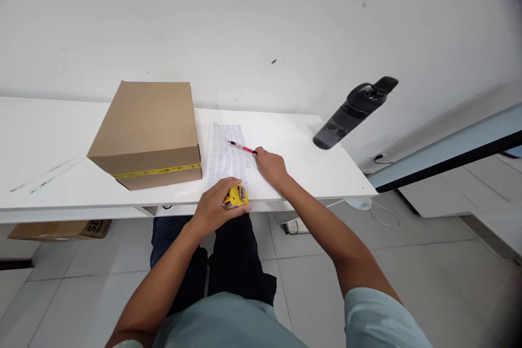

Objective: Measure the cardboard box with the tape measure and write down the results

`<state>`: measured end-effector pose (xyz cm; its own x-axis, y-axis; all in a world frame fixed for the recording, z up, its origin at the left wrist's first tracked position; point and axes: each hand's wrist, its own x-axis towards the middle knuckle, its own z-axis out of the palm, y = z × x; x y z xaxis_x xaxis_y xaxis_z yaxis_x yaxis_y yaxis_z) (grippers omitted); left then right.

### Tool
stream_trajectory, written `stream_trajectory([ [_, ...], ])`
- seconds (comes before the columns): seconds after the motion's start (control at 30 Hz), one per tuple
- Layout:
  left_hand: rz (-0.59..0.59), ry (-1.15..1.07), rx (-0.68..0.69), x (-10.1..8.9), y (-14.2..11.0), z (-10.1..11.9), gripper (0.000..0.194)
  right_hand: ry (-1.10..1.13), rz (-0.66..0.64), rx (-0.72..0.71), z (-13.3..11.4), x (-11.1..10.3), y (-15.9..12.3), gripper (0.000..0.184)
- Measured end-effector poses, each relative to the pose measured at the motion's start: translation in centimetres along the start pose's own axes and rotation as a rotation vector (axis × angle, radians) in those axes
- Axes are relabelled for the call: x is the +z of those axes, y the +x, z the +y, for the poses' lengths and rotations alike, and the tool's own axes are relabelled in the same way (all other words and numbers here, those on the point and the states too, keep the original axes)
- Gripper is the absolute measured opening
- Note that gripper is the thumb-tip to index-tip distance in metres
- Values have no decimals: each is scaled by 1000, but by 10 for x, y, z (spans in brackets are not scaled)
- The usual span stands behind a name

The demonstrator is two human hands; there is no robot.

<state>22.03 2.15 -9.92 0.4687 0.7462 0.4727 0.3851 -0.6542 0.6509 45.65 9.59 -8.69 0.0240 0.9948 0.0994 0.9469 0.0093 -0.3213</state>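
My left hand (216, 205) is closed round a yellow tape measure (236, 196) at the front edge of the white table (49, 141). Its yellow tape (159, 171) runs left along the front face of a closed brown cardboard box (149, 128). My right hand (271, 167) grips a red pencil (242, 147) whose tip rests on a sheet of paper (226, 155) covered in writing, lying just right of the box.
A dark water bottle (354, 111) stands at the table's right end near the white wall. A flattened cardboard box (61, 228) lies on the tiled floor under the table at left. Cables (379, 212) trail below the right end. My dark-trousered legs (228, 261) are under the table.
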Motion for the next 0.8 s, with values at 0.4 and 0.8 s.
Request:
stream_trajectory([
  [0.4,22,89,45,4,-10,-12,56,665,-3,-132,-12,2,-16,45],
  [0.8,-2,85,47,5,-9,-11,56,740,1,35,-21,-2,-19,39],
])
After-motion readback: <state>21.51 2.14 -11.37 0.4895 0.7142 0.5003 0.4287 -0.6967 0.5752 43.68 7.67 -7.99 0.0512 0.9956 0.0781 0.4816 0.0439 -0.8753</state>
